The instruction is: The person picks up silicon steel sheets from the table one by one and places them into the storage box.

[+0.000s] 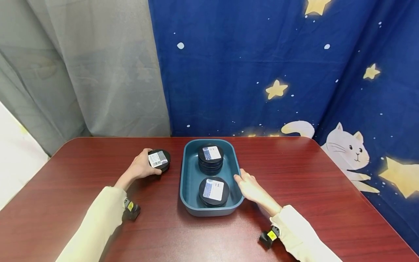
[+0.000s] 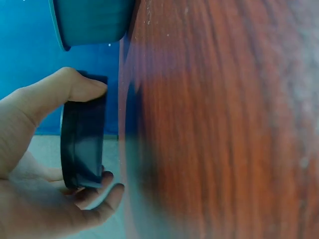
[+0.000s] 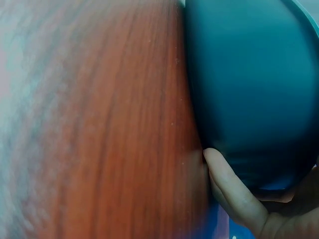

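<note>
My left hand (image 1: 141, 166) grips a flat, round black container (image 1: 163, 158) with a white-and-blue label on top, left of the blue-green bin (image 1: 211, 212). In the left wrist view the thumb presses one side of the black container (image 2: 83, 137) and the fingers curl round the other; a gap shows between it and the tabletop. My right hand (image 1: 250, 186) holds the bin's right wall, thumb over the rim and fingers along the outside. Inside the bin stand a back stack of similar black containers (image 1: 211, 154) and a front black container (image 1: 214, 191), each labelled on top.
The bin stands on a reddish-brown wooden table (image 1: 209, 240). A grey curtain (image 1: 121, 72) and a blue starry curtain (image 1: 229, 72) hang behind the table's far edge. A black wrist device (image 1: 132, 209) sits on the left sleeve, another wrist device (image 1: 270, 235) on the right.
</note>
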Demonstrator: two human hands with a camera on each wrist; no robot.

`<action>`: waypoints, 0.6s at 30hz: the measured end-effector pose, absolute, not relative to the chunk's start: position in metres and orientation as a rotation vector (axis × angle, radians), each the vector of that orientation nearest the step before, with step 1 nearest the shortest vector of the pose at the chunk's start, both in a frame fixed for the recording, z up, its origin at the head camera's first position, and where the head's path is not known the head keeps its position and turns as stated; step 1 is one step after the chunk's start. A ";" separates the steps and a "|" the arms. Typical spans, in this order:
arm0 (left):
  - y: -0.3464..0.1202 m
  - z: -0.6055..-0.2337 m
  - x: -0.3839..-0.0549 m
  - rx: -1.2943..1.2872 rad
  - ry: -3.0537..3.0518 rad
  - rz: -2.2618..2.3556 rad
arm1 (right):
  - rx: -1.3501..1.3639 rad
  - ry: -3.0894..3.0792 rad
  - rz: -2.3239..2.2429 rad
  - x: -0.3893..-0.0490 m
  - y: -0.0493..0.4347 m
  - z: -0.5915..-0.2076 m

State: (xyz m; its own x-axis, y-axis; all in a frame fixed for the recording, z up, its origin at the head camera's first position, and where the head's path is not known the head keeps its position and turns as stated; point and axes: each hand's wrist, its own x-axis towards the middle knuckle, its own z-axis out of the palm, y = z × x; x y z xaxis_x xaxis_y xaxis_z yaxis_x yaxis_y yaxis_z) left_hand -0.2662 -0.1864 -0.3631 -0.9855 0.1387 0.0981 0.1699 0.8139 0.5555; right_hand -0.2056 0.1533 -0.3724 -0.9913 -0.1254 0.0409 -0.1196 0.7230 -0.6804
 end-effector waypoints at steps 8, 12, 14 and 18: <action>-0.185 -0.360 -0.261 -0.290 -2.806 -0.994 | -0.202 2.912 -1.142 -0.205 0.153 -0.370; -0.184 -0.358 -0.258 -0.302 -2.757 -1.011 | -0.196 2.901 -1.152 -0.204 0.153 -0.370; -0.184 -0.357 -0.255 -0.306 -2.737 -1.018 | -0.194 2.898 -1.156 -0.204 0.153 -0.370; -0.183 -0.358 -0.253 -0.309 -2.703 -1.034 | -0.193 2.900 -1.154 -0.204 0.153 -0.370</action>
State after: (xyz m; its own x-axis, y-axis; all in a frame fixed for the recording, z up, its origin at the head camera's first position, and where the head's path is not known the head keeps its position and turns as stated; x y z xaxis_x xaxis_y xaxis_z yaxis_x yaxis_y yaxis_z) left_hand -0.2526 -0.1828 -0.3575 -0.9511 0.1130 0.2874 0.2759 0.7286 0.6269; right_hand -0.2037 0.1528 -0.3698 -0.9922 -0.1200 0.0325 -0.1095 0.7203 -0.6850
